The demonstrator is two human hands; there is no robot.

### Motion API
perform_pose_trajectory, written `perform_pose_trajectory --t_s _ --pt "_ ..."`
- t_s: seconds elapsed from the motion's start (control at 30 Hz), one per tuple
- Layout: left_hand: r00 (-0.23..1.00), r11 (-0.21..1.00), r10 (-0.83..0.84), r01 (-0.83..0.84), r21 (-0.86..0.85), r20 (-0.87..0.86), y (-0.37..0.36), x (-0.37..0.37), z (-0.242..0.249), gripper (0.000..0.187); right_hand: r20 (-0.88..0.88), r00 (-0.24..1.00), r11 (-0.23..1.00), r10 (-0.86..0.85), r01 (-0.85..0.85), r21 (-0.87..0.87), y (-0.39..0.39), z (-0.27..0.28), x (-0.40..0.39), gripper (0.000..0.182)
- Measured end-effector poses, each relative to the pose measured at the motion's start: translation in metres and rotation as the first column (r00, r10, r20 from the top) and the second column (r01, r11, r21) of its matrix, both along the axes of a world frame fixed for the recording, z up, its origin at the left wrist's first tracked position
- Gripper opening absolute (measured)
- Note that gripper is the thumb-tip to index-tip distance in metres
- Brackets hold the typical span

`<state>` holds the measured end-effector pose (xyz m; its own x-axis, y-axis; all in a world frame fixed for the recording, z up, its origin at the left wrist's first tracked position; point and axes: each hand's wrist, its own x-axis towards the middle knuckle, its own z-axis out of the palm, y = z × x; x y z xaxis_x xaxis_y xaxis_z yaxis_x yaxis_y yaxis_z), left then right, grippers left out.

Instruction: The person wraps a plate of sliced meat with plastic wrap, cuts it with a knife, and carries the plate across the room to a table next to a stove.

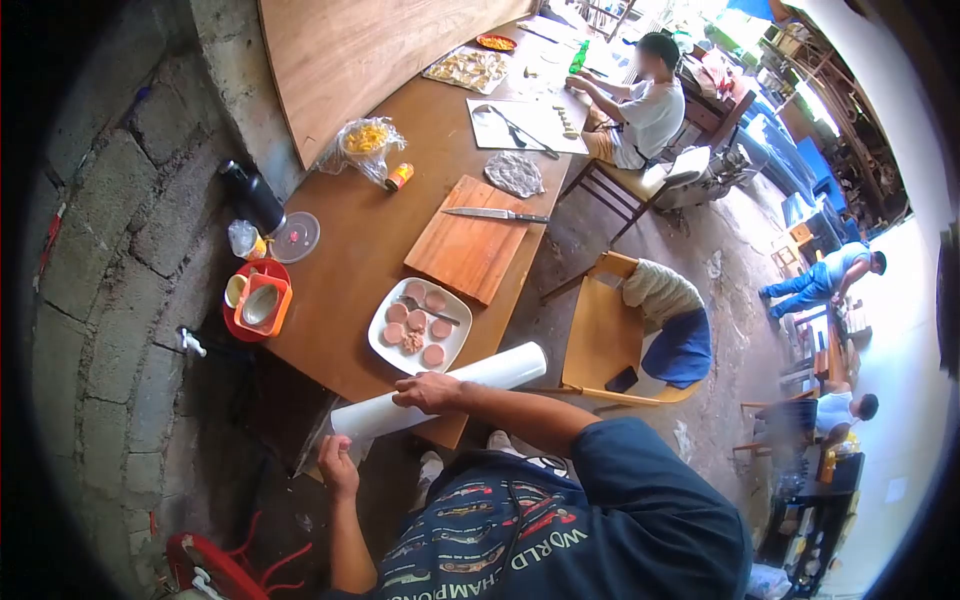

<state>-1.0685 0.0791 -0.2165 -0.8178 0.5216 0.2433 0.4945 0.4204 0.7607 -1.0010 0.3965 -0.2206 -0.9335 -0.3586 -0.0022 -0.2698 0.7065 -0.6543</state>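
Observation:
A large white roll of plastic wrap (500,367) is held at a slant over the table's near edge. My right hand (428,393) is closed over the middle of the roll. At its lower left end, my left hand (340,466) has its fingers pinched together at the edge of the clear film, part of which hangs beside the table corner. Just beyond the roll is a white square plate (378,338) with several round pink meat slices, a small chopped heap and a metal utensil. Past the plate, a knife (490,213) rests on a wooden cutting board (465,250).
On the brown table (340,290) are a red-and-orange container (283,312), a black bottle (255,195), a bagged yellow food bowl (366,138) and a small can (400,177). A chair (600,330) stands right. A person (655,105) sits at the far end.

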Motion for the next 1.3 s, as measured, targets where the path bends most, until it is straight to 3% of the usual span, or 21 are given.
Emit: perform_pose_trajectory --t_s 0.23,0.3,0.37,0.43,0.5,0.57,0.7,0.83,0.9,0.93,1.03,1.1,1.17,1.27,1.3 --pt "0.996 0.999 0.022 -0.025 0.033 0.084 0.0 0.001 -0.001 0.02 0.0 1.0 1.0 0.022 -0.022 -0.023 0.0 0.001 0.002 0.013" --pt "1.0 0.999 0.017 -0.017 0.032 -0.001 0.001 -0.001 0.001 0.02 0.024 1.0 0.999 0.012 -0.011 -0.035 0.005 -0.003 0.005 0.012" --pt "1.0 1.0 0.019 -0.018 0.02 -0.007 0.001 -0.004 -0.003 0.019 -0.2 0.975 0.985 0.096 -0.064 0.161 0.016 -0.02 0.008 0.016" --pt "0.999 0.999 0.021 -0.02 0.029 -0.044 -0.001 -0.005 -0.017 0.017 -0.181 0.984 0.992 0.011 0.012 0.122 0.026 -0.044 0.01 0.017" --pt "0.996 1.0 0.029 -0.029 0.006 -0.08 -0.005 -0.004 -0.021 0.01 -0.04 0.999 1.0 0.006 -0.005 0.023 0.031 -0.021 0.011 0.016" --pt "1.0 0.999 0.021 -0.02 0.043 -0.018 0.002 -0.003 -0.001 0.006 0.03 0.998 0.999 -0.047 0.048 -0.019 0.027 -0.028 0.01 0.014" --pt "0.985 0.984 0.044 -0.072 0.163 0.169 -0.003 0.006 -0.013 0.013 0.055 0.998 0.997 -0.022 0.025 -0.067 0.02 0.0 0.003 0.011" --pt "0.979 0.978 0.049 -0.087 0.189 0.199 -0.005 0.009 -0.012 0.017 0.047 0.998 0.998 -0.04 0.041 -0.038 0.015 0.004 -0.001 0.012" --pt "0.988 0.988 0.056 -0.076 0.131 0.146 -0.005 0.006 -0.01 0.017 0.068 0.997 0.998 -0.029 0.033 -0.05 0.016 0.005 0.0 0.012" --pt "0.999 0.995 0.052 -0.051 0.086 -0.017 -0.005 0.002 -0.011 0.02 0.061 0.998 0.998 -0.013 0.017 -0.064 0.018 0.007 0.005 0.013" --pt "0.997 0.994 0.076 -0.075 0.081 -0.006 -0.004 0.0 -0.017 0.021 0.063 0.998 0.998 -0.012 0.016 -0.064 0.017 0.008 0.026 0.01" --pt "0.998 0.997 0.068 -0.068 0.046 0.0 -0.007 -0.004 -0.02 0.021 -0.064 0.997 0.999 -0.053 0.052 -0.01 0.011 -0.001 0.038 0.008" --pt "0.998 0.997 0.065 -0.065 -0.029 0.015 -0.008 -0.002 -0.024 0.02 -0.066 0.993 0.995 -0.103 0.104 0.011 0.002 -0.005 0.048 0.008" --pt "0.993 0.995 0.073 -0.079 0.065 0.091 -0.007 0.007 -0.029 0.017 -0.146 0.967 0.977 -0.211 0.207 -0.04 -0.009 -0.005 0.054 0.01" --pt "0.994 0.994 0.065 -0.072 0.082 0.088 0.0 0.012 -0.017 0.025 -0.158 0.961 0.973 -0.228 0.221 -0.061 -0.01 -0.007 0.056 0.012"
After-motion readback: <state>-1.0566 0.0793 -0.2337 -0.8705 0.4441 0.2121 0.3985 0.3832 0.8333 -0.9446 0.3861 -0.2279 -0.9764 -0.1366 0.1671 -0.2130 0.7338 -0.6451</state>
